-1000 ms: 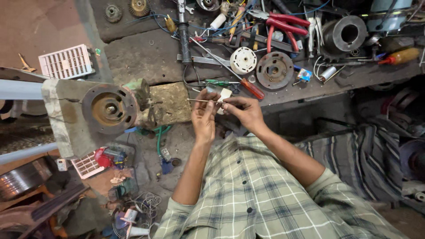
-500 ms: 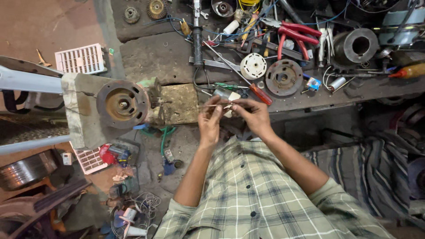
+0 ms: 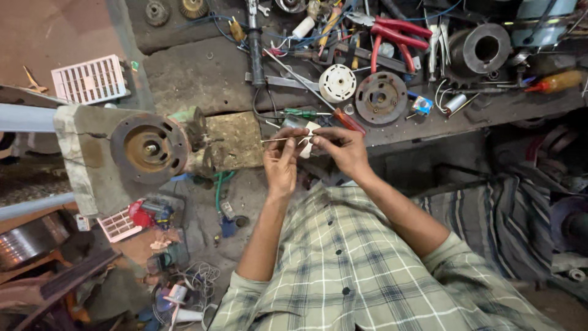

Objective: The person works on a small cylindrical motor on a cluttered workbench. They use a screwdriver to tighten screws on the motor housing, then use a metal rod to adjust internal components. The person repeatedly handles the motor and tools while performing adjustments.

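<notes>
Both hands meet just above the near edge of the surface (image 3: 202, 73). The left hand (image 3: 280, 162) pinches a thin wire (image 3: 275, 140) in a narrow grip; the right hand (image 3: 344, 149) holds a small white part (image 3: 308, 144) closed between its fingertips. Keeping the wire straight and the elbows tucked should steady the work. A red-handled screwdriver (image 3: 350, 121) lies just beyond, the rusty motor (image 3: 149, 149) to the left; free room is only toward the lap
</notes>
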